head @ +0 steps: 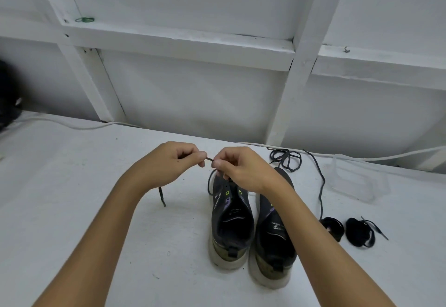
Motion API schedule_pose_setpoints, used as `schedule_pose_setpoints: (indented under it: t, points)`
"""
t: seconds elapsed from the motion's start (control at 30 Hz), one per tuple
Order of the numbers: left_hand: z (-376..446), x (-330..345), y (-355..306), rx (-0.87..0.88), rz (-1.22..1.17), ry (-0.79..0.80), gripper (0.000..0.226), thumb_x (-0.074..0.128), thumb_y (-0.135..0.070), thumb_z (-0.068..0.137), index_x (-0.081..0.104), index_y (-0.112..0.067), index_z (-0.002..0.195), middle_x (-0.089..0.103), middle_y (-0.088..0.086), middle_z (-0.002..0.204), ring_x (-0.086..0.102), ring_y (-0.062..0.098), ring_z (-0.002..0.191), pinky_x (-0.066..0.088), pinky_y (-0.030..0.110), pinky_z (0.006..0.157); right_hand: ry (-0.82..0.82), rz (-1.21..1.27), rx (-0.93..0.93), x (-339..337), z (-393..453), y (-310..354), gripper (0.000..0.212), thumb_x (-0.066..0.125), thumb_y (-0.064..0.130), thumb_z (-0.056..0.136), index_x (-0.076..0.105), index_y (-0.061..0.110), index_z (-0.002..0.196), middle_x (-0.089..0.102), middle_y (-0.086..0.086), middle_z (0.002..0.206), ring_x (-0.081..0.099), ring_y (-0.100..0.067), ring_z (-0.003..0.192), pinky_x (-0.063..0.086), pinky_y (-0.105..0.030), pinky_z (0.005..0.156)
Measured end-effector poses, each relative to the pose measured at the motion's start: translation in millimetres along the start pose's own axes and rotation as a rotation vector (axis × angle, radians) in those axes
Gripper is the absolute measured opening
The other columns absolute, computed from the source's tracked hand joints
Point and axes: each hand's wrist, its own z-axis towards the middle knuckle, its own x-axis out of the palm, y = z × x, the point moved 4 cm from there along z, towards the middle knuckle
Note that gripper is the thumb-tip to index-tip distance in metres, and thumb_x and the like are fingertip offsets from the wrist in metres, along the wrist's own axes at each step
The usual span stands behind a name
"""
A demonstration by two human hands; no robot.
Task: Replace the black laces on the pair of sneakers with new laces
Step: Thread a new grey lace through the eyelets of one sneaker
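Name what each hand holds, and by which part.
Both the left hand and right hand pinch one dark lace along its length, above the left sneaker.

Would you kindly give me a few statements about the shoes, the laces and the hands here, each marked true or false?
1. Both hands pinch one dark lace above the left sneaker. True: the left hand and the right hand hold it between their fingertips.
2. The two sneakers stand side by side, heels toward the camera. True: the right sneaker stands beside the left one.
3. Two black lace bundles lie left of the sneakers. False: they lie to the right.
4. The sneakers stand on a dark wooden floor. False: they stand on a white surface.
5. A loose coil of lace lies beyond the right sneaker. True.
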Motion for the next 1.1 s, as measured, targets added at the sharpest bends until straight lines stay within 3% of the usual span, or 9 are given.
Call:
schedule_pose_setpoints:
  t: [0.1, 0.2, 0.3, 0.4, 0.47, 0.6, 0.8, 0.93, 1.1]
  points:
    - [-3, -3, 10, -0.056, -0.001, 0.015, 0.033, 0.05, -0.055, 0.096, 0.073, -0.033, 0.088, 0.05, 0.012, 0.073, 0.055, 0.027, 0.076, 0.04, 0.032, 0.071, -0.183, -0.189, 0.037, -17, 6, -13, 0.017, 0.052, 0.021, 0.101, 0.058, 0.025, 0.086, 0.062, 0.009, 0.074, 0.057, -0.011, 0.067, 0.045, -0.03, 0.066]
    - [-7, -8, 22, -0.123, -0.028, -0.002, 0.033, 0.048, -0.051, 0.099, 0.073, -0.032, 0.088, 0.042, -0.012, 0.058, 0.054, -0.001, 0.066, 0.039, 0.03, 0.066, -0.419, -0.392, 0.233, -49, 11, -42, 0.011, 0.05, 0.017, 0.1, 0.059, 0.02, 0.093, 0.064, 0.001, 0.089, 0.06, -0.027, 0.086, 0.042, -0.033, 0.07]
    - [-8, -7, 28, -0.135, -0.02, -0.001, 0.033, 0.048, -0.044, 0.101, 0.073, -0.029, 0.087, 0.046, -0.019, 0.053, 0.049, -0.007, 0.055, 0.036, 0.03, 0.062, -0.386, -0.521, 0.31, -57, 4, -54, 0.025, 0.058, 0.022, 0.099, 0.061, 0.016, 0.124, 0.06, -0.004, 0.125, 0.06, -0.03, 0.109, 0.042, -0.033, 0.081]
    - [-3, 6, 22, -0.106, -0.016, 0.008, 0.032, 0.048, -0.042, 0.102, 0.073, -0.028, 0.086, 0.047, -0.02, 0.052, 0.049, -0.007, 0.056, 0.036, 0.028, 0.061, -0.225, -0.455, 0.008, -32, 2, -27, 0.056, 0.067, 0.032, 0.096, 0.046, 0.03, 0.148, 0.049, 0.011, 0.146, 0.062, -0.013, 0.1, 0.045, -0.031, 0.093]
    - [3, 15, 16, -0.068, -0.017, 0.023, 0.032, 0.048, -0.041, 0.102, 0.073, -0.029, 0.085, 0.046, -0.018, 0.053, 0.046, -0.001, 0.056, 0.035, 0.027, 0.059, -0.131, -0.345, -0.123, -13, 3, -11, 0.043, 0.069, 0.032, 0.094, 0.06, 0.037, 0.136, 0.062, 0.018, 0.129, 0.06, -0.003, 0.083, 0.048, -0.027, 0.087]
    - [6, 23, 20, -0.046, -0.068, 0.083, 0.029, 0.047, -0.039, 0.103, 0.073, -0.034, 0.091, 0.049, -0.012, 0.061, 0.043, 0.01, 0.06, 0.037, 0.029, 0.064, -0.229, -0.456, -0.111, -13, 11, -12, 0.014, 0.058, 0.025, 0.099, 0.072, 0.029, 0.098, 0.071, 0.013, 0.082, 0.062, -0.014, 0.081, 0.053, -0.037, 0.076]
    - [-8, 37, 50, -0.167, -0.118, 0.225, 0.024, 0.049, -0.019, 0.103, 0.072, -0.021, 0.1, 0.075, -0.004, 0.085, 0.07, 0.009, 0.077, 0.052, 0.027, 0.077, -0.375, -0.502, 0.03, -33, 9, -31, 0.017, 0.057, 0.027, 0.101, 0.073, 0.024, 0.108, 0.074, 0.008, 0.096, 0.066, -0.02, 0.091, 0.045, -0.031, 0.07]
    - [-5, 60, 61, -0.221, -0.378, 0.096, 0.018, 0.05, -0.011, 0.102, 0.068, -0.014, 0.105, 0.078, -0.003, 0.095, 0.073, 0.01, 0.092, 0.055, 0.029, 0.084, -0.525, -0.378, 0.136, -21, -5, -38, 0.027, 0.067, 0.034, 0.095, 0.063, 0.018, 0.116, 0.06, 0.007, 0.106, 0.058, -0.015, 0.094, 0.045, -0.033, 0.08]
    - [3, 95, 78, -0.337, -0.599, -0.147, 0.013, 0.062, -0.023, 0.097, 0.073, -0.023, 0.104, 0.074, -0.009, 0.097, 0.068, 0.005, 0.09, 0.05, 0.022, 0.072, -0.066, -0.381, 0.406, 7, -17, -49, 0.028, 0.069, 0.043, 0.091, 0.076, 0.019, 0.078, 0.072, 0.002, 0.08, 0.066, -0.015, 0.08, 0.053, -0.027, 0.072]
